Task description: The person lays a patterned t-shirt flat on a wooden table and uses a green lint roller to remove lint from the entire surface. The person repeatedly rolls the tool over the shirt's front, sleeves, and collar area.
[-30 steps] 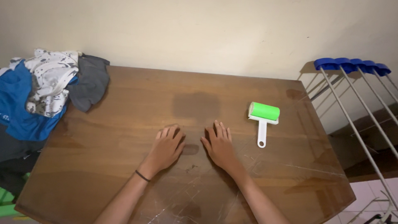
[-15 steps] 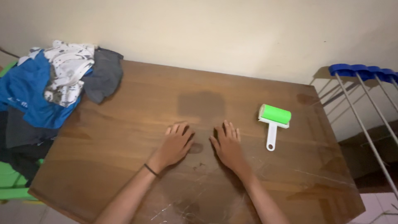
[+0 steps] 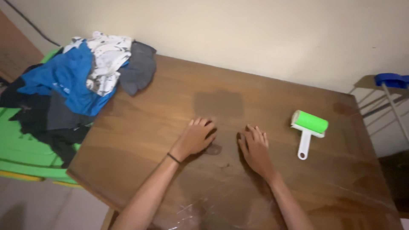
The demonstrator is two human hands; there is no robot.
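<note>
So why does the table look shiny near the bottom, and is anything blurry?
Head view: dim light glints off the scratched wooden table near the bottom; left hand and right hand look slightly soft, with small shadows beneath; the lint roller shows clearly.

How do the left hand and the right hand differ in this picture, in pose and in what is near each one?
The left hand has a thin dark band at its wrist; the right hand has a bare wrist. The right hand lies nearer to the green lint roller, while the left hand is on the side of the pile of clothes. The left fingers look slightly curled, the right fingers straighter. Both rest palm down on the wooden table and hold nothing.
</note>
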